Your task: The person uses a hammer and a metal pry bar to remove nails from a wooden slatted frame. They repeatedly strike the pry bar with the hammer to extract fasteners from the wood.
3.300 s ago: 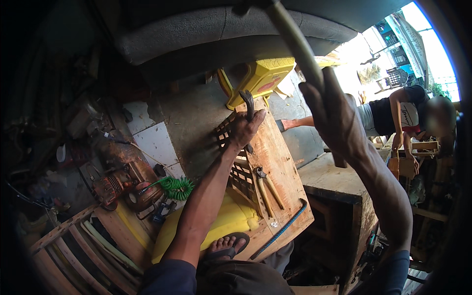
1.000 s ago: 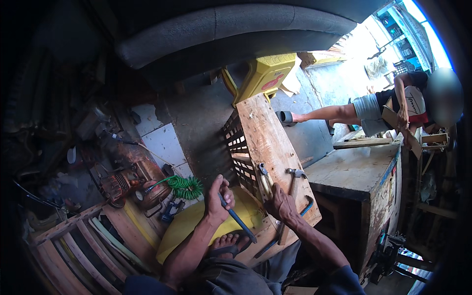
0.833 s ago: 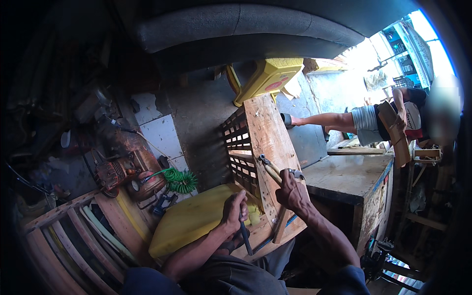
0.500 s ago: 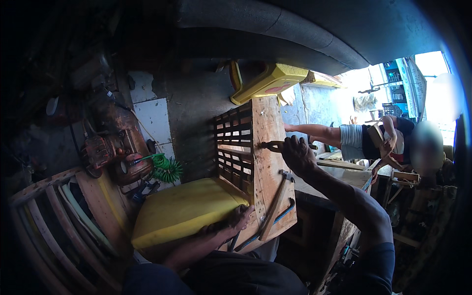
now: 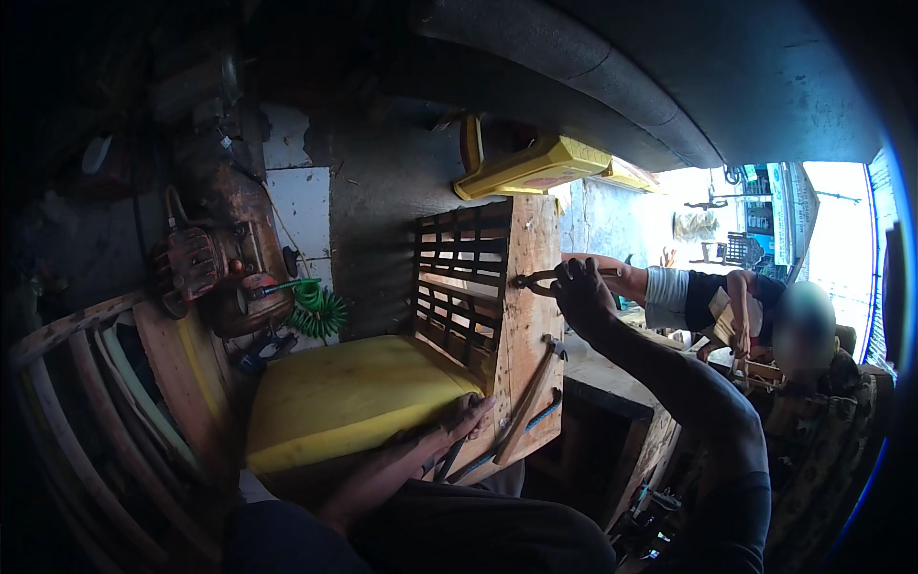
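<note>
My right hand (image 5: pixel 585 290) is closed around the handles of pincers (image 5: pixel 537 281). Their jaws meet the face of a pale wooden panel (image 5: pixel 532 239), the side of a slatted seat frame with dark webbing (image 5: pixel 459 277). Beside the yellow foam cushion (image 5: pixel 359 402), my left hand (image 5: pixel 463 421) lies against the panel's near edge, its fingers stretched out. A hammer (image 5: pixel 531 407) with a wooden handle rests on the panel below the pincers. Next to it runs a dark blue cord or hose (image 5: pixel 543 417). Whatever the jaws bite is too small to make out.
A rusty compressor (image 5: pixel 234 253) with a coiled green hose (image 5: pixel 316 308) stands at left. Curved wooden slats (image 5: pixel 115 411) fill the lower left. A yellow plastic chair (image 5: pixel 535 167) is beyond the frame. Another person (image 5: pixel 712 298) handles wood at right, past a workbench (image 5: pixel 612 368).
My view has shifted slightly. The pincers stay at the panel while my left fingers have straightened along its edge. The other person's arm has moved down toward the wood.
</note>
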`<state>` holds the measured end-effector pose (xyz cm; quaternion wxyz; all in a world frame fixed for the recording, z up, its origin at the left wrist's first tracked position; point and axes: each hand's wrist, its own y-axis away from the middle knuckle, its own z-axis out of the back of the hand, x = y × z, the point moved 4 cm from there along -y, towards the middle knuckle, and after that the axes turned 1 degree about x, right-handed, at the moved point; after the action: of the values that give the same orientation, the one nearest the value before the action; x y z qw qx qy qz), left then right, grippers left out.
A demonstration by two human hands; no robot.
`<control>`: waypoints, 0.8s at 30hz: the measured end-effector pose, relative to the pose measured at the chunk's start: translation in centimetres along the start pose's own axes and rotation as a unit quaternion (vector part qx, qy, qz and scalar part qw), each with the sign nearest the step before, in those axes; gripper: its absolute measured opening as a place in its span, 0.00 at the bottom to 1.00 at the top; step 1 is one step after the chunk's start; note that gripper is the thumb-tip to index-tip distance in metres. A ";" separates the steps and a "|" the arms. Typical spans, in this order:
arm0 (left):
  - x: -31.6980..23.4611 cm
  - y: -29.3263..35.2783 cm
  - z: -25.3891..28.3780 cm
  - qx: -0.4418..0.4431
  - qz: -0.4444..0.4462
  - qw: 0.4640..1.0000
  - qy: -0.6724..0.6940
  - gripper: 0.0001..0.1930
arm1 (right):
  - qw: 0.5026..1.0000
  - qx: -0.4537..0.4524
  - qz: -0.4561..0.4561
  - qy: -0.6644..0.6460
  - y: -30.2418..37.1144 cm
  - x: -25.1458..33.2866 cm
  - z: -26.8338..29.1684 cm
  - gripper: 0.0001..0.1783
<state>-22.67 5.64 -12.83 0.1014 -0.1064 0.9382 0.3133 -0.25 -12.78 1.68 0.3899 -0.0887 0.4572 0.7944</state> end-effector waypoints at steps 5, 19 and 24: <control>-0.4 0.2 0.0 -0.022 0.007 0.999 -0.030 0.23 | 0.998 0.024 -0.037 0.033 0.4 1.2 1.1 0.19; -1.5 0.7 -0.3 -0.005 0.000 1.000 -0.027 0.24 | 0.985 0.102 -0.059 0.125 -0.3 4.2 3.6 0.29; -1.5 0.9 -0.2 -0.013 -0.001 0.999 -0.047 0.24 | 0.980 0.127 -0.073 0.134 -0.4 4.1 3.6 0.28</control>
<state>-21.51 6.39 -11.80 0.1446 -0.0936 0.9280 0.3304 -1.97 -7.60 1.50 0.3903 -0.1776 0.5945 0.6803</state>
